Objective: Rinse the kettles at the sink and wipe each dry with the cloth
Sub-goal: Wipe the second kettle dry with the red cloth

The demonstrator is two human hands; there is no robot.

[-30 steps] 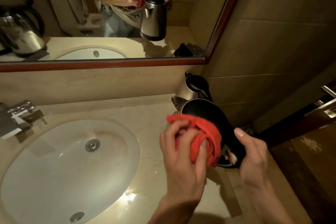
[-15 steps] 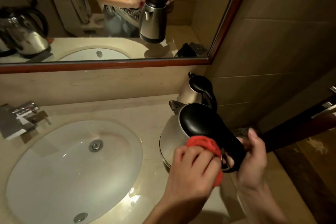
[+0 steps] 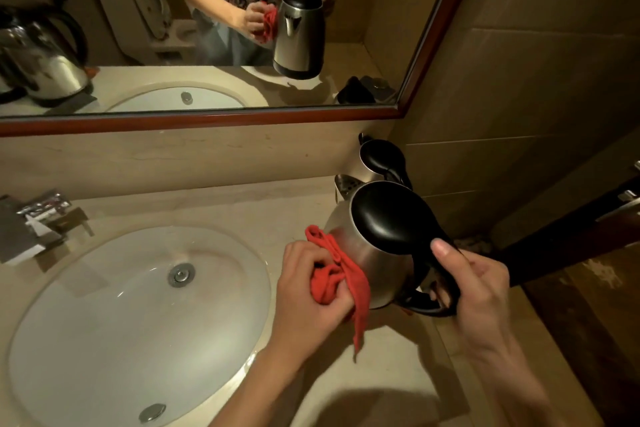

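A steel kettle [image 3: 370, 253] with a black lid and black handle is held above the counter, right of the sink. My right hand [image 3: 474, 284] grips its handle. My left hand [image 3: 308, 291] presses a bunched red cloth [image 3: 332, 277] against the kettle's left side, with one corner of the cloth hanging down. A second steel kettle [image 3: 375, 159] with a black lid stands behind it in the counter's back right corner. In the mirror a third kettle [image 3: 41, 62] shows at the far left.
The white oval sink [image 3: 131, 319] with its drain is sunk in the beige counter [image 3: 214, 208] at the left. A chrome tap [image 3: 41, 215] sits at the far left. The mirror [image 3: 346, 114] runs along the back wall. A tiled wall and a door with a handle [image 3: 627, 201] close off the right.
The cloth in my left hand has moved from the kettle's lid down to its left steel side. The kettle has shifted slightly and my right hand still holds the handle.
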